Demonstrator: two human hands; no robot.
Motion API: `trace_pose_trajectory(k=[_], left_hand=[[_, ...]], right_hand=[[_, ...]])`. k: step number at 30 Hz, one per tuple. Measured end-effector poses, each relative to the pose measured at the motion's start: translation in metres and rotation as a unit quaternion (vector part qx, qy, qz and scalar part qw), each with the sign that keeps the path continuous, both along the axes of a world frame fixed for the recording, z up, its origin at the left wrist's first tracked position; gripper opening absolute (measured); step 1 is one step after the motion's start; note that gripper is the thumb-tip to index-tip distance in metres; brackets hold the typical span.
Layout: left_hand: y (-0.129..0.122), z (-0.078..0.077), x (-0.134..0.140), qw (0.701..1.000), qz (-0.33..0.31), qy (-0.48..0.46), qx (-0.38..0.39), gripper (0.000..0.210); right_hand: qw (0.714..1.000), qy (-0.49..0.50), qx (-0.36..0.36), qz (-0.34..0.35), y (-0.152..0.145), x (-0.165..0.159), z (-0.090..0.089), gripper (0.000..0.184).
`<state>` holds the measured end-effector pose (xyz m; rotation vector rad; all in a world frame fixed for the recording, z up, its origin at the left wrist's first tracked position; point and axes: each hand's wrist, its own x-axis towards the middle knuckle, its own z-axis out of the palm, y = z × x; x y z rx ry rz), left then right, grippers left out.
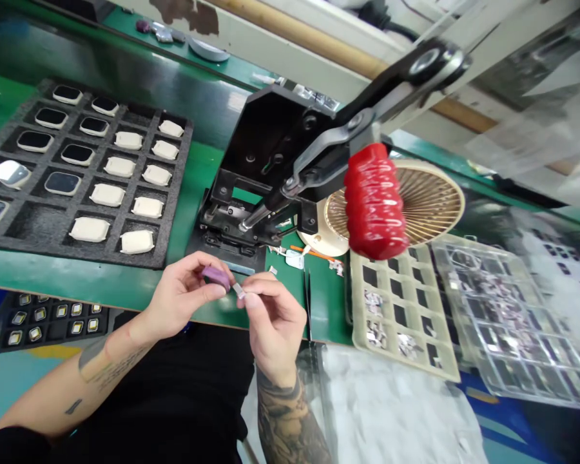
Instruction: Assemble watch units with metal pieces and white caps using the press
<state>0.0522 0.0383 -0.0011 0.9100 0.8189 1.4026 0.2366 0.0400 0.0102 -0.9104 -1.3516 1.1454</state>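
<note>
Pinching a purple block [216, 276] between thumb and fingertips, the left hand [180, 293] works at the near edge of the green table [203, 161], just in front of the base of a black lever press [276, 132]. Close beside it, the right hand [274, 317] grips a small silvery strip [238, 290] between thumb and forefinger — its end is right by the block, though whether the two touch I cannot tell. Both pieces are raised in front of the person's dark shirt [174, 393], between the two hands. Angling out from the press is a lever with a ribbed red handle [376, 203], and behind that handle stands a cream fan [435, 203]. To the left lies a dark foam tray [91, 252], dark-faced cases [78, 154] filling pockets on its left side and cream cases [119, 167] on its right. Black tweezers [307, 303] rest to the right of the right hand, with an orange stick [314, 253] beyond them. Farther right sits a compartment box [410, 361] with silvery bits [408, 345] in some cells — and next to it, a clear divided box [536, 394], somewhat blurred.
</note>
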Motion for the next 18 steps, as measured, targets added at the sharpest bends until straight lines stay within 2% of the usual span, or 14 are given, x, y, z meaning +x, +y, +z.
trace_pose_trajectory(k=[3, 5, 8, 11, 13, 16, 18], left_hand=[[-0.005, 0.001, 0.001, 0.993, 0.070, 0.091, 0.022, 0.024], [-0.009, 0.000, 0.003, 0.990, 0.082, 0.114, 0.005, 0.023], [-0.013, -0.002, 0.004, 0.998, 0.042, 0.056, -0.006, 0.031], [-0.012, -0.003, 0.005, 1.000, 0.013, -0.005, -0.001, 0.026], [-0.009, -0.003, 0.004, 1.000, 0.009, -0.019, -0.007, 0.022], [-0.007, -0.002, 0.004, 0.999, -0.002, -0.026, -0.020, 0.045], [-0.006, -0.003, 0.003, 0.999, -0.007, -0.021, -0.023, 0.042]], right_hand=[[0.996, 0.077, -0.032, -0.024, 0.002, 0.001, 0.002, 0.007], [0.993, 0.102, -0.047, -0.028, 0.004, 0.002, 0.003, 0.010], [0.993, 0.095, -0.067, -0.035, 0.003, 0.002, 0.001, 0.013], [0.994, 0.079, -0.070, -0.035, 0.000, -0.001, -0.006, 0.014], [0.995, 0.073, -0.058, -0.024, -0.001, -0.003, -0.011, 0.013], [0.998, 0.044, -0.040, -0.009, -0.001, -0.004, -0.015, 0.008], [1.000, 0.015, -0.027, -0.003, 0.000, -0.004, -0.014, 0.007]])
